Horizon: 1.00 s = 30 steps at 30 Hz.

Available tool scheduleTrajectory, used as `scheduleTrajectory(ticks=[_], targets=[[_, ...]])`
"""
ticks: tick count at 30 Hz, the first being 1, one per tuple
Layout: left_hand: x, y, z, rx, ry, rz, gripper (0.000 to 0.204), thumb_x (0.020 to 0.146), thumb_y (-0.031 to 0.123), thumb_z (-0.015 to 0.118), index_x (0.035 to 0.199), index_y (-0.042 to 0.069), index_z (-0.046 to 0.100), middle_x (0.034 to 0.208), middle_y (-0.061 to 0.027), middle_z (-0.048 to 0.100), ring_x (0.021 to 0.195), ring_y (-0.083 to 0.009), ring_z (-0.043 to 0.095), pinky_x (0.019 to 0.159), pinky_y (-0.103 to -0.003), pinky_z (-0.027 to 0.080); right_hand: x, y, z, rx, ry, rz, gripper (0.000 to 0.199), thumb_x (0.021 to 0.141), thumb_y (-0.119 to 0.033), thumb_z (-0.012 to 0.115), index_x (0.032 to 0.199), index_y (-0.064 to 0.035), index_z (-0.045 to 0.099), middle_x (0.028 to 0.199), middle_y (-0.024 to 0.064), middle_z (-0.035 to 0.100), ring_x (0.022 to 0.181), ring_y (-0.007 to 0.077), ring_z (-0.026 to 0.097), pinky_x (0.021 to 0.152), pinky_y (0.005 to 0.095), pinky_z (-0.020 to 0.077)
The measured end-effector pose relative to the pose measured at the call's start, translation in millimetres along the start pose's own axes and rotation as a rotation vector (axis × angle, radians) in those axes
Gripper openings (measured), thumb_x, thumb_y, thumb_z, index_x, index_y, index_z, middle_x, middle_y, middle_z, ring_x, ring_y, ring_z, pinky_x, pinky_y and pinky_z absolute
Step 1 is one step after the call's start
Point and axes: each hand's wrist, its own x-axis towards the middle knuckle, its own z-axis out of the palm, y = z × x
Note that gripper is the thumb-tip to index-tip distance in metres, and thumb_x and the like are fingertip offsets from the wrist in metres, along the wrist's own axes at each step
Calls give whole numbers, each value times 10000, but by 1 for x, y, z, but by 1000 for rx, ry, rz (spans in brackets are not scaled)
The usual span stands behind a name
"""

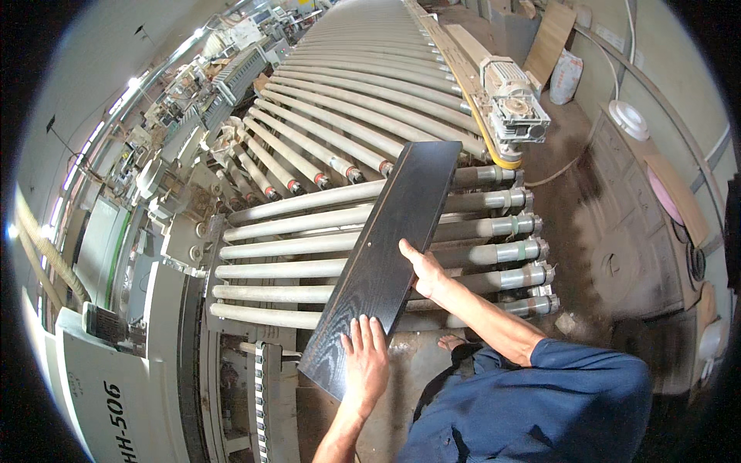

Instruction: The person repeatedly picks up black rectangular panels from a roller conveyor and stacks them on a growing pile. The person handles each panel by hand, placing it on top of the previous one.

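Observation:
A long black board with a wood-grain face (386, 239) lies slanted across the rollers of a conveyor (278, 268). Its near end juts out past the last roller, toward me. On the face by that near end, my left hand (366, 369) rests flat with its fingers stretched out. My right hand (423, 270) grips the board's right edge about midway along, thumb on top; its other fingers are mostly hidden at the edge. A pale line runs lengthwise near the board's left edge, and a small light spot shows on the face.
The roller conveyor curves away to the far end. A motor with a gearbox (515, 100) and a yellow belt (485, 135) stand at its right side. A white machine (116, 386) is close on my left. Boards (549, 42) and a sack (566, 77) lean by the right wall.

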Motion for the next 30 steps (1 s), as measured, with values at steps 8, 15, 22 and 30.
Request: scheduleTrajectory(ticks=[8, 15, 22, 30], targets=[[-25, -5, 36, -325, 41, -279, 955, 746, 424, 799, 1480, 34, 329, 1504, -326, 264, 1393, -533, 224, 1122, -666, 164, -40, -86, -50, -1019, -117, 19, 348, 910, -307, 700, 1070, 0, 669, 876, 20, 685, 789, 126, 626, 724, 319, 524], [-96, -42, 116, -1452, 677, -1426, 764, 883, 310, 723, 1440, -61, 354, 1416, -221, 457, 1285, -339, 464, 1112, -448, 342, 133, -193, -92, -1748, 262, -1010, 483, 901, -363, 672, 1197, 17, 632, 1210, 224, 647, 1144, 312, 620, 983, 411, 473], [-71, -55, 116, -2101, 679, -1263, 576, 797, 234, 739, 1285, -6, 547, 1192, -137, 636, 1025, -297, 637, 886, -438, 523, 281, -248, -62, -2038, 154, -149, 866, 844, -739, 501, 1134, 61, 662, 1176, 270, 648, 1136, 374, 621, 975, 460, 472], [-118, -18, 94, -2075, 721, -1352, 818, 681, 263, 818, 1370, -9, 471, 1271, -139, 588, 1171, -303, 564, 1024, -411, 436, 214, -217, -52, -1917, 11, -40, 770, 898, -677, 511, 993, 59, 712, 864, 140, 705, 851, 219, 668, 802, 378, 508]])
